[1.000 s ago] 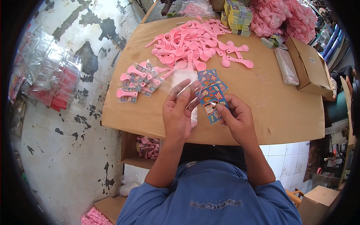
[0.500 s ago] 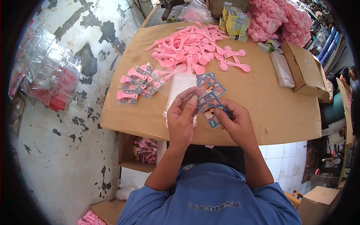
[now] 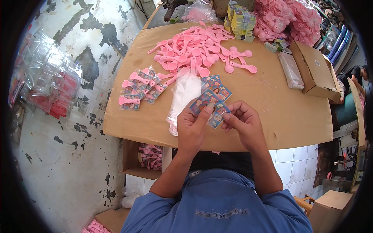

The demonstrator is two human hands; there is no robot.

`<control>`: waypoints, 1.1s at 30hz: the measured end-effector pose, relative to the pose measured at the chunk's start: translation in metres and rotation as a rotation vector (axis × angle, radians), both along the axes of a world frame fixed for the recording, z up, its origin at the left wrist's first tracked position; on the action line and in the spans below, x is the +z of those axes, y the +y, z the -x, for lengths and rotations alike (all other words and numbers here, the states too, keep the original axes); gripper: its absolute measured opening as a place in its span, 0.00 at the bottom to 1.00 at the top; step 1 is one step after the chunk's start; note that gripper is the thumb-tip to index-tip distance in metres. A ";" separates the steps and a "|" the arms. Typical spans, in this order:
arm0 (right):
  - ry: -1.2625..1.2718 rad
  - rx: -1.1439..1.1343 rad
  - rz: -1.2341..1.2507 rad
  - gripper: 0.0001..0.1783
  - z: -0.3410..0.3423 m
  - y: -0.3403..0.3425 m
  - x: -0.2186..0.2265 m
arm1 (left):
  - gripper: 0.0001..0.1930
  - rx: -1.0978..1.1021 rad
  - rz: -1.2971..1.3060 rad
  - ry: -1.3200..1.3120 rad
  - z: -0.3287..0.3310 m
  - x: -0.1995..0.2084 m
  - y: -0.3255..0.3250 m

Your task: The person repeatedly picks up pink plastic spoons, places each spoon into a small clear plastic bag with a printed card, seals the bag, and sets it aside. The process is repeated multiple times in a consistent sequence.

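Both my hands are over the near part of the table, working on a small blue printed card (image 3: 206, 100). My left hand (image 3: 191, 126) has its thumb pressed on the card, which seems to lie in a clear plastic bag. At the card's right edge, my right hand (image 3: 245, 123) pinches it with thumb and fingers. More blue cards (image 3: 219, 88) lie just beyond. Left of them rests a stack of clear plastic bags (image 3: 182, 95). Bagged pink spoons with cards (image 3: 134, 91) are heaped farther left. Loose pink measuring spoons (image 3: 190, 48) form a big pile beyond.
On the right, a cardboard box (image 3: 312, 72) stands beside a wrapped bundle (image 3: 290, 70). Yellow card stacks (image 3: 243, 21) and large bags of pink spoons (image 3: 272, 19) line the back. Below the table's left edge, an open carton (image 3: 134, 165) holds more pink items.
My left hand has moved slightly right, and the card now sits under its thumb, seemingly within the clear bag. My right hand has shifted to the card's right edge.
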State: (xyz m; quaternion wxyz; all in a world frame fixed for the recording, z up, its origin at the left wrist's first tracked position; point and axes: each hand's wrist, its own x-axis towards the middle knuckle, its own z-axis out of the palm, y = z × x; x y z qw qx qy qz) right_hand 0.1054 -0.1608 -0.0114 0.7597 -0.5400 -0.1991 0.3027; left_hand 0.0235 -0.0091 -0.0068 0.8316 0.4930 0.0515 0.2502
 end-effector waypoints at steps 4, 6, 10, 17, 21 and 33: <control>-0.087 -0.115 -0.137 0.09 0.010 0.015 -0.005 | 0.13 -0.020 0.008 0.042 0.000 0.001 -0.013; -0.139 -0.169 -0.176 0.10 0.012 0.022 -0.004 | 0.13 -0.011 0.002 0.037 0.001 0.000 -0.017; -0.144 -0.213 -0.167 0.14 0.014 0.027 0.000 | 0.13 -0.020 -0.024 0.058 0.004 -0.002 -0.019; -0.017 -0.110 -0.097 0.12 0.019 0.014 -0.007 | 0.34 -0.068 0.242 -0.161 -0.009 0.018 -0.010; -0.002 -0.108 -0.112 0.09 0.028 0.016 -0.004 | 0.36 -0.167 0.345 -0.325 -0.017 0.008 0.003; -0.251 -0.269 -0.116 0.15 0.028 0.028 -0.017 | 0.25 -0.182 0.498 -0.264 -0.014 0.005 -0.003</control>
